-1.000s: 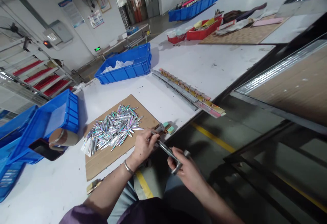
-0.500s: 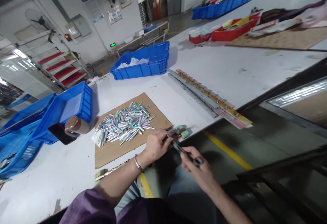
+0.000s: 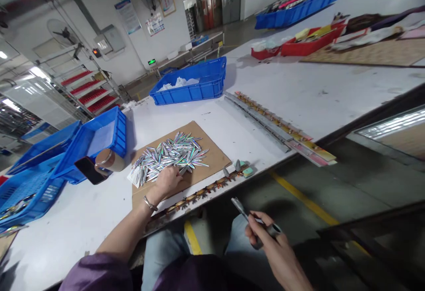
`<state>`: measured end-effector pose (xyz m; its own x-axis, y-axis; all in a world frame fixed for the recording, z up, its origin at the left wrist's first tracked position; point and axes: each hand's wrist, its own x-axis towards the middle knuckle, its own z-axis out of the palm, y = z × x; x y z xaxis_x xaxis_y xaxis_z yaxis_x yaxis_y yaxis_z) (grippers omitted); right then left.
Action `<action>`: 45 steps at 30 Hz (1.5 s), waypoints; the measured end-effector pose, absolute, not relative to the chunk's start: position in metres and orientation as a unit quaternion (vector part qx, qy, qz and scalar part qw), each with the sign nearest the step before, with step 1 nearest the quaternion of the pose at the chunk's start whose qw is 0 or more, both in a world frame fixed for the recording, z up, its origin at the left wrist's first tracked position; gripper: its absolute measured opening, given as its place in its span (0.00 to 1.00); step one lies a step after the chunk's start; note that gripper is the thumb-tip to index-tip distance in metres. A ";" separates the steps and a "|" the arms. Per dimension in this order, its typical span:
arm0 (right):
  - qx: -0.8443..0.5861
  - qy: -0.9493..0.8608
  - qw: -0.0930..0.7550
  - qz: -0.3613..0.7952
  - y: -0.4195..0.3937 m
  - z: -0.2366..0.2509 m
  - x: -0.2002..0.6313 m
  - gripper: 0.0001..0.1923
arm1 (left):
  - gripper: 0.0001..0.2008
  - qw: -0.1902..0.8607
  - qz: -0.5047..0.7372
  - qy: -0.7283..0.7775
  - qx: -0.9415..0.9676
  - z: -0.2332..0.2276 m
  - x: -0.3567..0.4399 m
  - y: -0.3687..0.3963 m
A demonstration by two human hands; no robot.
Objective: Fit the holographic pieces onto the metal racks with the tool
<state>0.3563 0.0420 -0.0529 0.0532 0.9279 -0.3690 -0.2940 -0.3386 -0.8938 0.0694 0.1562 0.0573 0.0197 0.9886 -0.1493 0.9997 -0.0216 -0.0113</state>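
The pile [image 3: 169,155] is a heap of thin, pointed, shiny pieces with a rainbow-silver gleam. They lie flat and crossed over each other on a brown cardboard [image 3: 212,149], in the near middle of the white table. The near edge of the pile is under the left hand [image 3: 168,180]. The tool [image 3: 252,218] is a slim grey metal bar, tilted with its tip up and to the left, off the table, held in the right hand [image 3: 270,242].

Pretty bright overhead shop lighting, with glare washing out the white table [image 3: 299,92] far right. Edges bend like a fisheye, background's soft, shadows stay faint.
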 end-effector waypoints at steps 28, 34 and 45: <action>-0.465 -0.354 0.524 0.619 0.062 -0.033 0.316 0.28 | 0.10 0.308 0.354 0.618 0.630 0.046 0.085 0.146; -0.544 -0.528 0.468 0.454 0.063 -0.042 0.315 0.19 | 0.16 0.409 0.430 0.506 0.626 0.021 0.138 0.145; -0.566 -0.715 0.383 0.147 0.060 -0.053 0.321 0.14 | 0.12 0.224 0.325 0.484 0.781 0.022 0.148 0.148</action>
